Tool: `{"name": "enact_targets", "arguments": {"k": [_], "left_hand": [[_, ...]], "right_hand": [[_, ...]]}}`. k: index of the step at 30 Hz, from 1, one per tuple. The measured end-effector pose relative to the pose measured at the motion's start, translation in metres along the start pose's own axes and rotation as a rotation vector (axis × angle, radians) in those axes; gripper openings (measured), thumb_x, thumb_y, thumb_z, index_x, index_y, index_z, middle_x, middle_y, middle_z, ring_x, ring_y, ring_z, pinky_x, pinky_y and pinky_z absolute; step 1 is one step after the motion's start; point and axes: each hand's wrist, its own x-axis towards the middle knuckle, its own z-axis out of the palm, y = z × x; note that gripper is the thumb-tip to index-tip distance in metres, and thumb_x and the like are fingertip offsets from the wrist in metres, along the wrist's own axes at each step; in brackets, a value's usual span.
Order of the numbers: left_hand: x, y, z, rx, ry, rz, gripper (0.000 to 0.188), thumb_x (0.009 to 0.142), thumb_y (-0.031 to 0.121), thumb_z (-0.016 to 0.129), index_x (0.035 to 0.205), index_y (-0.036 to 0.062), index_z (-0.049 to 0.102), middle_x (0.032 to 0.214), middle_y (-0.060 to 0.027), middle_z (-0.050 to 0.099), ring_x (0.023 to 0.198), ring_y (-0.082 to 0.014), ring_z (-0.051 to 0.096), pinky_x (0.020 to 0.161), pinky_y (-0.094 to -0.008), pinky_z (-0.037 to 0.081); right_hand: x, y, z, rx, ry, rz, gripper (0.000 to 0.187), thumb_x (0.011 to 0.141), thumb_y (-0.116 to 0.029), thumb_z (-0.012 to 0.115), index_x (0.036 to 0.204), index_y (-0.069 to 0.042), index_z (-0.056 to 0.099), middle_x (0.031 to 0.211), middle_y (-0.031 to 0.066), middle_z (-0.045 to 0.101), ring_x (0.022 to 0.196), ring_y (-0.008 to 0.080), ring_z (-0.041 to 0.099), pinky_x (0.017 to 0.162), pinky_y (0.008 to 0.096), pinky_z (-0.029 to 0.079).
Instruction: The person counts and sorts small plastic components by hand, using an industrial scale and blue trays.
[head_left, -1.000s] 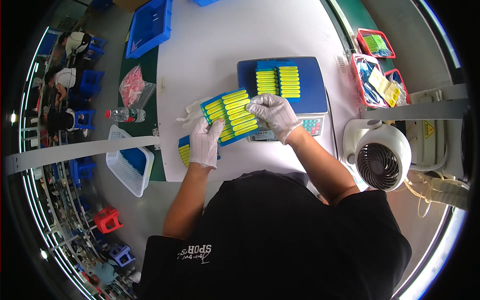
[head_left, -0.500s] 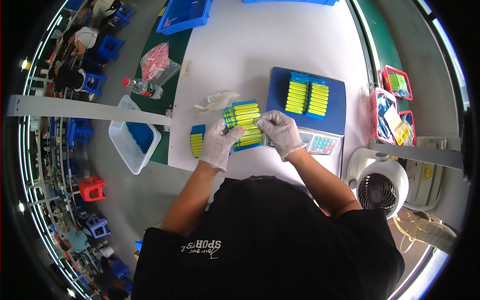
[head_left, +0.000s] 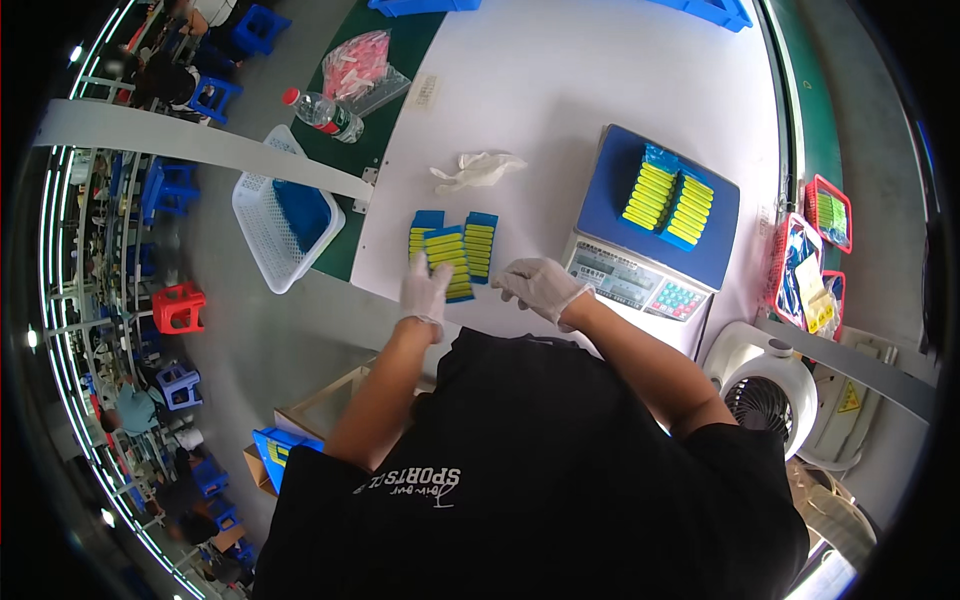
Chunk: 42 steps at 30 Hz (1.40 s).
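My left hand (head_left: 424, 293), in a whitish glove, grips the left edge of a blue card with a row of yellow sticks (head_left: 450, 258), thumb over its front. Partly behind that card is another blue-and-yellow card (head_left: 428, 218). A third card of yellow sticks (head_left: 481, 240) lies just to the right. My right hand (head_left: 542, 288), gloved too, is held off to the right of the cards, its fingers curled in with nothing visible in them. Two more blue-and-yellow cards (head_left: 690, 208) rest side by side on the blue plate of a weighing scale (head_left: 612, 270).
A crumpled white glove-like piece (head_left: 478, 171) lies beyond the cards. To the left are a white basket (head_left: 256, 228), a bottle (head_left: 325, 115) and a bag of pink pieces (head_left: 356, 66). Red baskets (head_left: 782, 262) and a white fan (head_left: 775, 385) stand at right.
The gripped cards have come apart into separate ones on the table's near left. My right hand has let go and drawn away from them. The view has shifted.
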Motion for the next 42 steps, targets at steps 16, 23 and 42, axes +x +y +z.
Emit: {"name": "enact_targets", "arguments": {"k": [16, 23, 42], "left_hand": [[0.038, -0.044, -0.051, -0.016, -0.015, 0.014, 0.045, 0.085, 0.002, 0.05, 0.129, 0.0024, 0.045, 0.109, -0.0096, 0.059, 0.094, -0.0193, 0.059, 0.081, -0.0294, 0.048], [0.024, -0.038, -0.004, 0.458, -0.032, 0.012, 0.048, 0.083, 0.005, 0.056, 0.13, 0.0032, 0.045, 0.121, -0.0192, 0.057, 0.11, -0.0283, 0.057, 0.089, -0.0324, 0.045], [0.073, -0.057, 0.043, 0.298, -0.005, -0.057, 0.05, 0.076, 0.003, 0.063, 0.124, 0.0015, 0.051, 0.118, -0.0166, 0.056, 0.103, -0.0226, 0.058, 0.084, -0.0306, 0.048]], "right_hand": [[-0.036, 0.04, -0.019, -0.208, 0.041, -0.085, 0.028, 0.093, -0.027, 0.051, 0.102, -0.002, 0.06, 0.094, 0.0095, 0.062, 0.07, 0.0179, 0.062, 0.064, 0.0292, 0.052], [-0.037, 0.044, -0.02, -0.214, 0.048, -0.006, 0.028, 0.095, -0.026, 0.048, 0.104, -0.003, 0.06, 0.097, 0.0092, 0.06, 0.072, 0.0173, 0.063, 0.066, 0.0296, 0.053], [-0.042, 0.044, -0.021, -0.034, 0.067, 0.149, 0.028, 0.093, -0.026, 0.051, 0.104, -0.003, 0.062, 0.092, 0.0073, 0.062, 0.075, 0.014, 0.061, 0.065, 0.0259, 0.051]]}}
